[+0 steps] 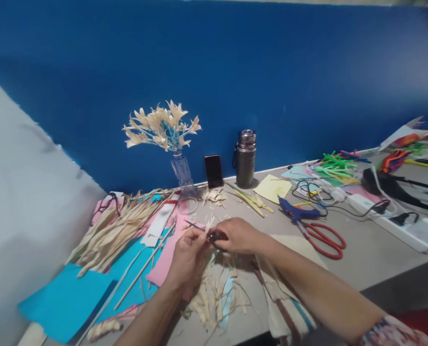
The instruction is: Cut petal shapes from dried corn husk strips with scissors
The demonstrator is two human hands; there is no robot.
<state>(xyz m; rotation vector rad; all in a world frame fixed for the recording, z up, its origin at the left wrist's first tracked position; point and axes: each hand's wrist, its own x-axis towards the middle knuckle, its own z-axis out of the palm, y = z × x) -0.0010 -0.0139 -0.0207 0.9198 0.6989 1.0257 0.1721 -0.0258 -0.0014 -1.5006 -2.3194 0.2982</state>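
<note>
My right hand (237, 235) is closed round the dark handles of a small pair of scissors (217, 239), whose thin blades point to the left. Between the fingertips of my left hand (190, 247) is a pale strip of dried husk (209, 225), right at the scissors. The two hands nearly touch above the table. Below them lies a loose scatter of cut husk scraps (208, 298). Pink paper (167, 262) spreads under and beside my left hand. My right forearm passes over a folded striped cloth (288, 312).
Dried husks (116, 230) and blue paper (68, 298) cover the left side. Husk flowers in a clear bottle (182, 173), a phone (213, 171) and a thermos (245, 161) stand by the wall. Rightward lie a blue glue gun (298, 210), red-handled scissors (325, 239) and a power strip (394, 223).
</note>
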